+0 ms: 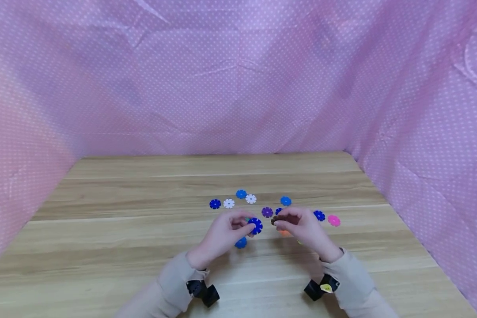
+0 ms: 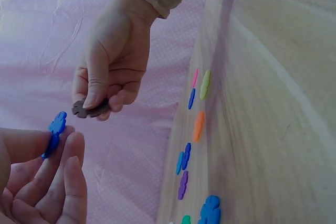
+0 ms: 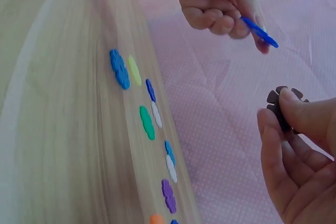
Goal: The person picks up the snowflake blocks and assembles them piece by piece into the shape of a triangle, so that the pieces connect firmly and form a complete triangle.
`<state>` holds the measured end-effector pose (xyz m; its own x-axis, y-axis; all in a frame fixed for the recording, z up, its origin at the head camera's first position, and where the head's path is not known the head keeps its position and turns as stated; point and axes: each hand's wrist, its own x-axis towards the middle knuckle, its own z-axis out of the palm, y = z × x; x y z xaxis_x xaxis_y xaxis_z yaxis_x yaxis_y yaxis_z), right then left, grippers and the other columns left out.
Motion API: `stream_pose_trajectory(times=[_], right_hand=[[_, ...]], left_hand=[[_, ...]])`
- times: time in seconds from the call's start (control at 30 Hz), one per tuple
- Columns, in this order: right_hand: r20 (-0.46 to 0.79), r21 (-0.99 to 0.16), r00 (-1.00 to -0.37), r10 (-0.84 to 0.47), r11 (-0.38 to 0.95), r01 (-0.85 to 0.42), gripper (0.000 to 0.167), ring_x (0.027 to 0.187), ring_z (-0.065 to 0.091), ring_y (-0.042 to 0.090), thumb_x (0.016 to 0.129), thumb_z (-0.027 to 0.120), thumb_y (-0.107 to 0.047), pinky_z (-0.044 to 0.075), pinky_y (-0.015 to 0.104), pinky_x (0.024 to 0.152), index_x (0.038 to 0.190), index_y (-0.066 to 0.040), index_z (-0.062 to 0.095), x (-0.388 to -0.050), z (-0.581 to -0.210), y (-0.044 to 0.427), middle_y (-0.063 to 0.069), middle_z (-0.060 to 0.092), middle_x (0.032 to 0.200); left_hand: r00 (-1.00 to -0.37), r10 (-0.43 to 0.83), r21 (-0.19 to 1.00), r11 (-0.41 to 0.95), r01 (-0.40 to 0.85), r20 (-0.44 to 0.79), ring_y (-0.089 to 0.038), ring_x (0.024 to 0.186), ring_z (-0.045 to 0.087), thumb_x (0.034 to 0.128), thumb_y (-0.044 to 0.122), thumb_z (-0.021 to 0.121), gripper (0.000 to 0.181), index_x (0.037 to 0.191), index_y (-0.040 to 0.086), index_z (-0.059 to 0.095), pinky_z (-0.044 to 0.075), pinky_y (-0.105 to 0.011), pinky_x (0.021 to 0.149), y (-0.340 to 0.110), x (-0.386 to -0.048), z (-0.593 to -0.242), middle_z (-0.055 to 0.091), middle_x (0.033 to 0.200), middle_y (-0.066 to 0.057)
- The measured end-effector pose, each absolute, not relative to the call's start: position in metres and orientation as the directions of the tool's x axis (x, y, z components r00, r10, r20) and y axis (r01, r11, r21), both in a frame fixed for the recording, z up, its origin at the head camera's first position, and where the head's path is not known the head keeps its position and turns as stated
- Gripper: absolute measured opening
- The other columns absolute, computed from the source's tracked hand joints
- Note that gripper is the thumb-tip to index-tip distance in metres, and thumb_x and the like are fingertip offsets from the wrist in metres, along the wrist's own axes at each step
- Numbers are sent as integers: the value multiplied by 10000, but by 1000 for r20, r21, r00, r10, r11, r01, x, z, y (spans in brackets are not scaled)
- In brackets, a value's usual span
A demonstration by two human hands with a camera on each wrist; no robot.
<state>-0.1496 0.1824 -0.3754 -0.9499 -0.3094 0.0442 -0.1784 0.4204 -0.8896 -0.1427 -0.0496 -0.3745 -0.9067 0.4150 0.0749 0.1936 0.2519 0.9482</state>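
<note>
My left hand [image 1: 226, 232] pinches a dark blue notched disc [image 1: 256, 226] between thumb and fingers, above the table. Facing it, my right hand [image 1: 305, 227] holds a brown notched disc [image 3: 281, 111] by thumb and fingertips. The two discs are apart, with a small gap between the hands. In the left wrist view the blue disc [image 2: 54, 134] is tilted, and the brown disc [image 2: 89, 109] lies nearly flat under the right thumb. Beneath the hands lie a lighter blue disc [image 1: 240, 243] and an orange disc [image 1: 285, 233], the latter partly hidden by the right hand.
Several loose discs lie on the wooden table [image 1: 123, 247]: purple [image 1: 267, 212], white [image 1: 229, 203], pink [image 1: 334, 221], dark blue [image 1: 215, 204], green [image 3: 147, 123] and yellow [image 3: 135, 70]. A pink dotted cloth [image 1: 238, 88] hangs behind and along both sides.
</note>
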Motion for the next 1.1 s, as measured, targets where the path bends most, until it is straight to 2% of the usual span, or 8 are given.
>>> stream_pose_trajectory(times=[0.17, 0.33, 0.47, 0.7, 0.97, 1.1], right_hand=[[119, -877, -923, -366, 396, -271, 125, 878, 684, 128, 873, 650, -40, 569, 230, 767, 988, -33, 697, -144, -375, 173, 134, 704, 988], [179, -854, -928, -326, 417, -311, 131, 843, 688, 108, 842, 689, -46, 563, 204, 747, 970, -54, 713, -137, -376, 164, 101, 723, 943], [234, -846, -938, -257, 422, -327, 107, 798, 682, 90, 807, 723, -37, 570, 219, 717, 914, -52, 724, -132, -375, 159, 100, 725, 900], [380, -835, -898, -222, 336, -436, 97, 771, 655, 27, 770, 734, 25, 591, 291, 674, 862, -3, 737, -130, -378, 155, 122, 720, 854], [416, -796, -880, -230, 375, -474, 109, 813, 690, 159, 801, 716, -1, 587, 288, 710, 902, -27, 746, -131, -378, 155, 92, 729, 892], [387, -812, -898, -210, 384, -439, 110, 800, 684, 123, 809, 714, -15, 585, 280, 698, 914, -36, 737, -129, -378, 154, 100, 729, 906]], left_hand=[[-933, 349, 955, 235, 179, 89, -109, 787, 663, 894, 104, 647, 216, 1097, 43, 692, 554, -194, 711, -52, -139, -376, 713, 952, -84], [-952, 302, 967, 220, 126, 55, -164, 764, 654, 878, 94, 662, 226, 1094, 31, 679, 558, -216, 683, -53, -136, -376, 675, 885, -73], [-958, 284, 973, 202, 109, 48, -150, 727, 640, 869, 84, 668, 246, 1113, 57, 671, 558, -229, 646, -54, -135, -377, 643, 857, -53], [-964, 259, 978, 178, 106, 58, -124, 770, 643, 870, 88, 668, 220, 1083, 35, 666, 550, -192, 667, -53, -134, -375, 667, 903, -75], [-977, 201, 981, 163, 109, 75, -131, 753, 659, 854, 85, 689, 191, 1029, 13, 666, 554, -200, 666, -51, -135, -375, 675, 911, -96], [-981, 172, 976, 181, 117, 86, -124, 754, 659, 835, 108, 716, 180, 993, 30, 682, 558, -207, 678, -51, -135, -375, 687, 890, -81]])
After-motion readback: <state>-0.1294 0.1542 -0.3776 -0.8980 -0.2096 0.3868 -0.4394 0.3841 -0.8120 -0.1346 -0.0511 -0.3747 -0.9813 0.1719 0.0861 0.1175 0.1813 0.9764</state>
